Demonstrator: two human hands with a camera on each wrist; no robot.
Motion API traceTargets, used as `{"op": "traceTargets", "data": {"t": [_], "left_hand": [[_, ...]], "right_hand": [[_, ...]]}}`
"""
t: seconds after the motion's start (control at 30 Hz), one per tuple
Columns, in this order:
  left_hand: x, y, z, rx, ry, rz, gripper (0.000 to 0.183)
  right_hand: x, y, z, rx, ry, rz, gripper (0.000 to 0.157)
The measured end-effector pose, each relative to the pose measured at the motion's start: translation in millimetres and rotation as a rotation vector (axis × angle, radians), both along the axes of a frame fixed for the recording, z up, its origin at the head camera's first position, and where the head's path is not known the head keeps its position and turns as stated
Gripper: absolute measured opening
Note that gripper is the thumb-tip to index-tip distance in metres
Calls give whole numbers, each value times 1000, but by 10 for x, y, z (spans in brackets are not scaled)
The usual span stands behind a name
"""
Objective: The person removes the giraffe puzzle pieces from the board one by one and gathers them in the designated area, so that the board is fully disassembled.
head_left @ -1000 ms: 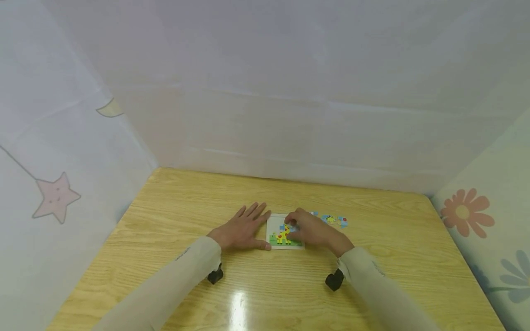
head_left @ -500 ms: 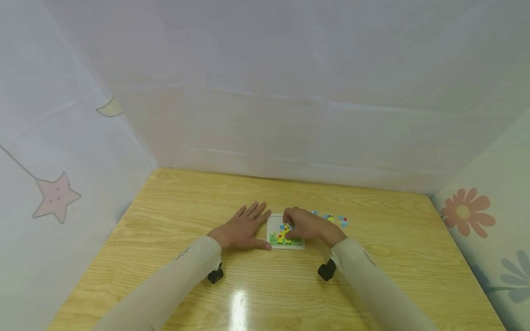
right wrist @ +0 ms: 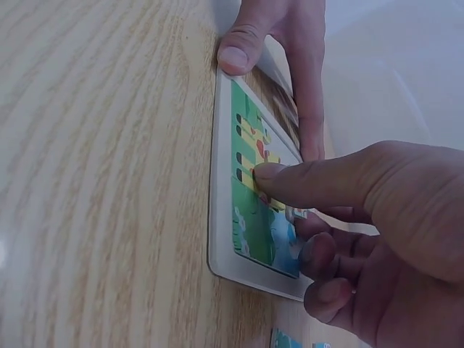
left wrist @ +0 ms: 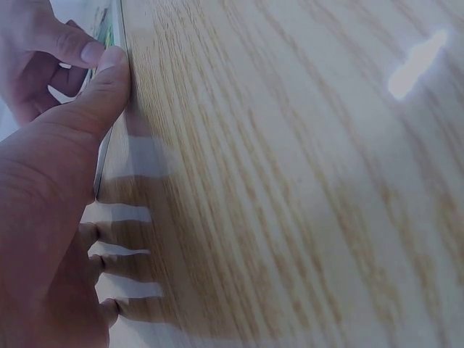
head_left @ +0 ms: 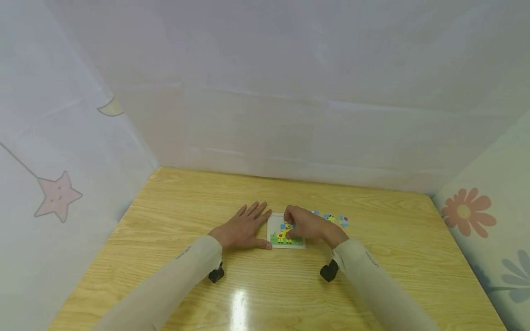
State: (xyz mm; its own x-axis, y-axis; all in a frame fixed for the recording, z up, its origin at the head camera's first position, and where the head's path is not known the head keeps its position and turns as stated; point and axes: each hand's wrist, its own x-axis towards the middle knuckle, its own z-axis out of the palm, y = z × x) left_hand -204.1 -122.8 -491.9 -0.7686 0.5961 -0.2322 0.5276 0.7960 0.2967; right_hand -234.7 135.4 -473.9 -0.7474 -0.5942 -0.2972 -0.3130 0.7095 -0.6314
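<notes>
A small white-framed jigsaw puzzle (head_left: 275, 216) with a yellow giraffe on green lies on the wooden table. My left hand (head_left: 241, 229) is spread flat at its left side, with thumb and index fingertips at the frame's edge. Over the puzzle's right half, my right hand (head_left: 308, 224) has its fingers curled. The right wrist view shows its thumb (right wrist: 312, 181) low over the giraffe, and a small puzzle piece (right wrist: 296, 214) pinched between thumb and fingers, mostly hidden by them.
Several loose blue and yellow puzzle pieces (head_left: 342, 221) lie to the right of the frame, partly behind the right hand. Pale fabric walls (head_left: 265, 133) stand along the back and sides of the table (head_left: 198, 193).
My right hand and sleeve have shifted slightly left and away from me over the puzzle, and the fingers have drawn in a little. The left hand has stayed in place.
</notes>
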Motion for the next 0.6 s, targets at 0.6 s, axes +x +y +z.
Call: {"op": "traceTargets", "data": {"t": [0.6], "left_hand": [[-10, 4, -10, -21, 4, 6, 107]], "right_hand": [[67, 140, 96, -185, 37, -17, 19]]}}
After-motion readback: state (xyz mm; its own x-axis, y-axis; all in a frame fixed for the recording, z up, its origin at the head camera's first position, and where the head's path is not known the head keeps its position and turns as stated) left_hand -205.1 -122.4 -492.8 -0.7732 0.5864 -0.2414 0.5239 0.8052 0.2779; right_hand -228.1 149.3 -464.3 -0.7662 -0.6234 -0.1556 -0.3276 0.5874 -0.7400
